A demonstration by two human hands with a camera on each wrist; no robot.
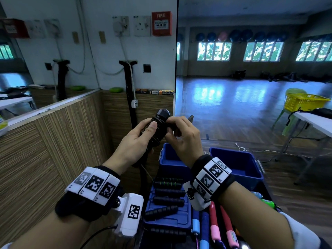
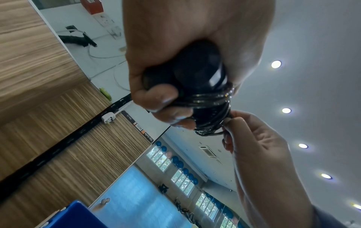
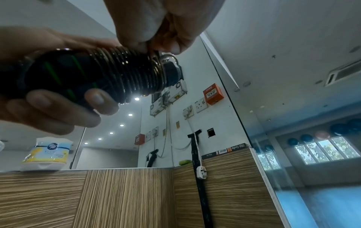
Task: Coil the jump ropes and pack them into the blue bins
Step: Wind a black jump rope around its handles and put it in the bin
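Head view: two blue bins (image 1: 172,164), empty.

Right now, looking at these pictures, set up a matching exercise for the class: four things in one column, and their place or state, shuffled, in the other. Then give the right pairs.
Things:
1. left hand
2. right hand
3. blue bins
4. yellow basket

Places or states:
A. open-topped, below the hands
B. pinching the black cord at the end of the coil
C. far right, beyond the white table
D. wrapped round the black handles

Pairs: 1-D, 2-B, 3-A, 4-C
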